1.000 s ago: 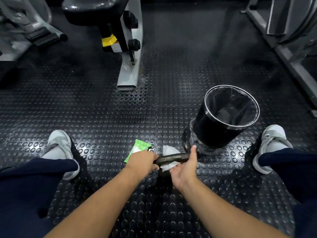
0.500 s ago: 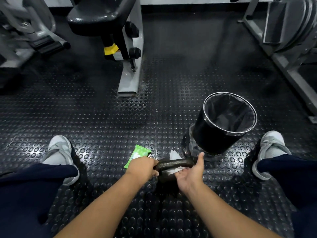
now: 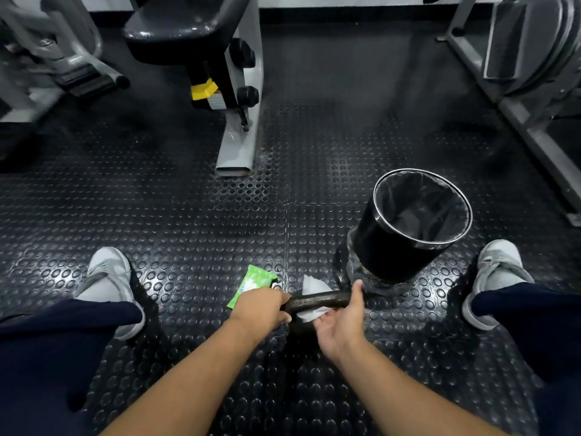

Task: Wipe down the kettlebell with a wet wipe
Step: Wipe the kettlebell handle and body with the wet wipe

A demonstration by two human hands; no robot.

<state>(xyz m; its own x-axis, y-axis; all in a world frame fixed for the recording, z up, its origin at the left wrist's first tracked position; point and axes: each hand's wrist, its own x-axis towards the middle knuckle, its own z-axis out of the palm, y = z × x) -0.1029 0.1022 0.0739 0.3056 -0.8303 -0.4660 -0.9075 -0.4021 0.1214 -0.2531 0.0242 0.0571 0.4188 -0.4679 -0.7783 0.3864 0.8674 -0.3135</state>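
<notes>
Down on the floor (image 3: 195, 234) between the legs, the left hand (image 3: 261, 305) is curled tight round the kettlebell (image 3: 320, 299) handle's left end. The right hand (image 3: 341, 322) wraps a wipe (image 3: 309, 316) against the bar, thumb over the top. Beyond lie a green pack (image 3: 251, 283) and, farther right, a bin (image 3: 393, 247).

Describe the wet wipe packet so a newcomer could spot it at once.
Find the black waste bin, then look left past the kettlebell handle. Just beyond the left hand lies the wet wipe packet, the only bright green thing there.
</notes>
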